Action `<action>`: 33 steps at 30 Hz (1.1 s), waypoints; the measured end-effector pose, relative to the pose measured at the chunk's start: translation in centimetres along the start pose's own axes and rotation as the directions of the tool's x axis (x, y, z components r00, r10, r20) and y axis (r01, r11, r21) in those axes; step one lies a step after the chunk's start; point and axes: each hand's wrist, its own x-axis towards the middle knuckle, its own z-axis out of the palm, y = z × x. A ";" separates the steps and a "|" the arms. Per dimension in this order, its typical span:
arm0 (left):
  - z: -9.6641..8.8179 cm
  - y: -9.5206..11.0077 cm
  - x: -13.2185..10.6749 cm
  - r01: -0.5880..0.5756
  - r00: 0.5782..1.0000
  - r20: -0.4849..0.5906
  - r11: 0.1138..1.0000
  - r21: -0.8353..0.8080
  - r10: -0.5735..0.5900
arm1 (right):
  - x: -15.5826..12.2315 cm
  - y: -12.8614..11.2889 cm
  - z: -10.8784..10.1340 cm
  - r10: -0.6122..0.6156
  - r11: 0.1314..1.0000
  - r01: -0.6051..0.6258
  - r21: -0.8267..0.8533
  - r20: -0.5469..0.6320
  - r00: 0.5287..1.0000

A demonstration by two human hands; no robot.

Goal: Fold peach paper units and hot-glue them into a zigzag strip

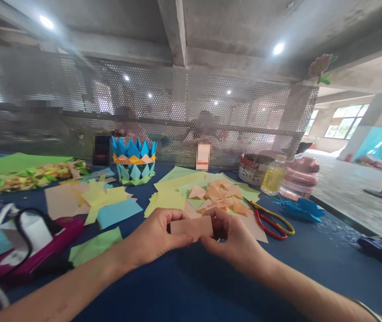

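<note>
Between my two hands is a small folded rectangle of peach paper (191,227), raised a little over the blue table. My left hand (162,230) pinches its left end, thumb along the lower edge and fingers behind. The right end is gripped by my right hand (226,230), its thumb at the lower corner and the index finger at the upper one. Just beyond lies a pile of folded peach paper pieces (219,192) on yellow and green sheets. Scissors (273,223) with one red and one yellow handle lie right of my right hand.
A blue, orange and green folded-paper basket (133,161) stands at the back. Yellow sheets (105,197) and blue paper (119,212) lie to the left, near a magenta case (66,230). At right are a yellow bottle (273,176), a pink bottle (301,179) and blue scraps (303,210).
</note>
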 end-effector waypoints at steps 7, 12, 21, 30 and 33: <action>-0.7 0.5 0.0 0.016 0.999 -0.040 0.999 0.032 -0.015 | 0.3 -0.3 -0.9 0.012 0.998 -0.013 -0.061 -0.018 1.000; -1.0 0.4 0.1 0.012 0.999 -0.033 1.000 0.022 -0.012 | 0.5 -0.4 -1.5 -0.016 0.996 0.016 -0.082 0.001 1.000; -1.4 -0.7 0.9 -0.001 1.000 0.004 1.000 -0.002 0.001 | 0.5 -0.4 -2.0 -0.040 0.987 0.048 -0.152 0.058 0.998; -1.3 -0.7 0.6 -0.010 0.999 0.048 1.000 -0.013 0.010 | 0.1 -1.0 -1.9 -0.050 0.986 0.060 -0.154 0.066 0.997; -1.4 -0.8 0.6 -0.015 0.999 0.042 1.000 -0.009 0.016 | 0.3 -0.9 -1.9 -0.030 0.990 0.040 -0.137 0.076 0.997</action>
